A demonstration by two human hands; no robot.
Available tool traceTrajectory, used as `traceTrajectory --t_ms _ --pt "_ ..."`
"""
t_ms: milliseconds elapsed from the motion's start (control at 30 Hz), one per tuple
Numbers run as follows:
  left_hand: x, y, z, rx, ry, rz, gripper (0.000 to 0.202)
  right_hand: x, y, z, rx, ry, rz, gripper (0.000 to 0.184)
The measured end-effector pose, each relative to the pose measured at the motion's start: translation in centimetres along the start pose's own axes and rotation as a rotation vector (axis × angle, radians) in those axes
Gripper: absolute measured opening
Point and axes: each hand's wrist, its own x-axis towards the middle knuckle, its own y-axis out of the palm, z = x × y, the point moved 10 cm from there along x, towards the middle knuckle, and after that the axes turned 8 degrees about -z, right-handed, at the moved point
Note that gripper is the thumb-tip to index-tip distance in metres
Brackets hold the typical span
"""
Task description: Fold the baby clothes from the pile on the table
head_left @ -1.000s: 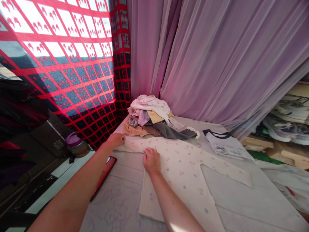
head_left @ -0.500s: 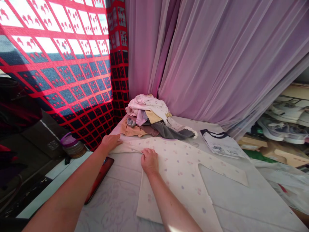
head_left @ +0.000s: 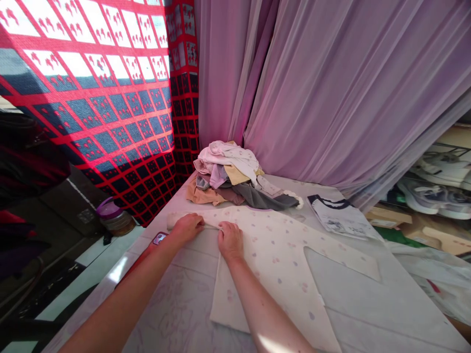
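A cream long-sleeved top (head_left: 275,245) with small hearts lies spread flat on the bed, its far sleeve stretched out to the right. My left hand (head_left: 188,228) is on the left sleeve, fingers curled over its lower edge about midway along. Close beside it, my right hand (head_left: 231,241) grips the fabric where that sleeve meets the body, with fingers bent and the fingertips partly hidden. Beyond the top's neckline sits a heap of crumpled clothes (head_left: 230,164). A folded white T-shirt (head_left: 340,215) with a dark collar lies to the right.
A red phone (head_left: 135,262) lies partly under my left forearm on the pale bed sheet (head_left: 176,304). At left, a purple-lidded jar (head_left: 116,218) stands on a ledge. Purple curtains (head_left: 324,88) hang behind, and shoes (head_left: 434,193) fill a rack at right.
My left hand has slid right along the sleeve, from near the cuff toward my right hand. The right hand stays at the sleeve's base. The view has shifted slightly.
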Motion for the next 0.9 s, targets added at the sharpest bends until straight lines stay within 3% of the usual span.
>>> traceTrajectory --t_ms 167,333,500,600,767,900 --pt "-0.7 -0.3 -0.6 0.007 0.098 -0.018 0.015 0.0 0.1 0.1 -0.008 -0.015 0.013 0.021" --pt "-2.5 -0.3 -1.5 0.056 0.201 -0.068 0.02 0.0 0.1 0.3 0.02 -0.032 0.003 0.033" --pt "-3.0 -0.7 -1.1 0.077 0.11 -0.113 0.021 -0.2 0.1 0.2 0.027 -0.022 0.024 0.029" --pt "-2.4 -1.0 -2.3 0.049 0.079 -0.177 0.028 -0.1 -0.1 0.2 0.024 -0.017 0.02 0.028" --pt "-1.2 1.7 -5.1 -0.029 0.112 -0.193 0.036 -0.1 -0.1 0.2 0.012 -0.026 0.013 0.025" --pt "-1.8 3.4 -3.3 0.039 0.02 -0.203 0.044 -0.1 0.0 0.1 0.017 -0.026 0.0 0.026"
